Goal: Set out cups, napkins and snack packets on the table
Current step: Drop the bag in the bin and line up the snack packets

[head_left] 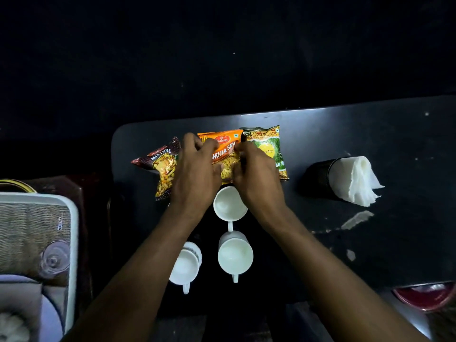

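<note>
Three snack packets lie side by side on the dark table (370, 134): a maroon mixture packet (161, 164), an orange bhujia sev packet (225, 154) in the middle and a green packet (270, 146) on the right. My left hand (195, 169) and my right hand (256, 174) both grip the orange packet from its two sides. Three white cups stand nearer to me: one (228, 204) just below the packets, one (235, 255) behind it, one (183, 266) to the left. White napkins (355, 180) stick out of a black holder (318, 178) lying at the right.
A white tray (71, 218) with a woven mat, a clear glass (54, 259) and plates sits off the table at the left. A red round object (424, 297) shows at the lower right. The far table edge runs just behind the packets.
</note>
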